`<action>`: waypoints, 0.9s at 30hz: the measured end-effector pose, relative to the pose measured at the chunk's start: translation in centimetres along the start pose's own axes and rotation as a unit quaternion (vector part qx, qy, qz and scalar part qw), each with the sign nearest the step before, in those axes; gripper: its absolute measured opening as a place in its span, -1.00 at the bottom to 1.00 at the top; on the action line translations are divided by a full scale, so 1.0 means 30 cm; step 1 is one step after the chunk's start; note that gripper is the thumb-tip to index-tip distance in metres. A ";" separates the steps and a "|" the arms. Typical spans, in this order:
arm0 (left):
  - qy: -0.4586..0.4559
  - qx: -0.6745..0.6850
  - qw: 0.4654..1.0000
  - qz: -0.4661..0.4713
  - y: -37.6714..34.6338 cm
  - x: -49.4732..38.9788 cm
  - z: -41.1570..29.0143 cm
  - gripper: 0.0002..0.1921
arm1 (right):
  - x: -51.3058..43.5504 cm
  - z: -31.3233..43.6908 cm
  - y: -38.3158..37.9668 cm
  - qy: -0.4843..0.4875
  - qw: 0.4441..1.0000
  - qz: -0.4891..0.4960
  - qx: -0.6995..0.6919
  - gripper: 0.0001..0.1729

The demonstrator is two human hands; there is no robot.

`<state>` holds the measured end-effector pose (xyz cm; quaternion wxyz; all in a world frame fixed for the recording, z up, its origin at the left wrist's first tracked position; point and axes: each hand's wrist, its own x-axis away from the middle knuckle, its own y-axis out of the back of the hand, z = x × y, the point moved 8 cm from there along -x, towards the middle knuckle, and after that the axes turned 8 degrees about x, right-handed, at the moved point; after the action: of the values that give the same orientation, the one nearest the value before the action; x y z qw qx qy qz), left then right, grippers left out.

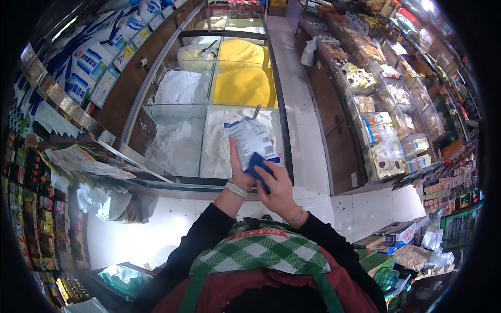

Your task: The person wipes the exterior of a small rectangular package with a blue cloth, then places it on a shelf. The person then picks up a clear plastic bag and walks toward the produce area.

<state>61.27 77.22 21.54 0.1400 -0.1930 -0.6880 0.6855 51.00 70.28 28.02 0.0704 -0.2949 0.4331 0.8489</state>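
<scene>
My left hand (238, 166) supports a white packet with blue ends (248, 137), its thumb along the packet's left edge. Printed text and a barcode face up on it. In my right hand (278, 192) is a folded dark blue cloth (258, 166), pressed against the packet's lower part. Both hands are over the near edge of a clear-walled bulk bin holding white powder (217, 144). A metal handle (257, 111) sticks up just beyond the packet; its lower end is hidden.
Yellow meal (244, 88) fills two bins farther off, with more white powder (178, 88) to their left. Bagged goods (92, 58) line the left shelf. Packaged food in clear compartments (385, 133) stands right of the aisle (303, 98). Boxes (399, 231) are stacked at lower right.
</scene>
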 end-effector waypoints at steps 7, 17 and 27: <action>-0.021 0.019 1.000 -0.013 0.003 0.009 -0.046 -0.20 | 0.008 -0.185 0.095 -0.103 0.986 -0.108 0.071 -0.53; 0.089 -0.046 0.992 -0.073 0.093 0.095 0.084 -0.45 | -0.143 -0.130 0.098 -0.093 0.991 -0.077 0.059 -0.52; 0.127 -0.032 0.990 -0.053 0.130 0.123 0.057 -0.42 | -0.084 -0.110 0.119 -0.101 0.989 -0.080 0.074 -0.56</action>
<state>57.50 77.34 17.34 0.2557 -0.2464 -0.6955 0.6247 53.17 65.86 30.42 0.2035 -0.2350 0.4607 0.8313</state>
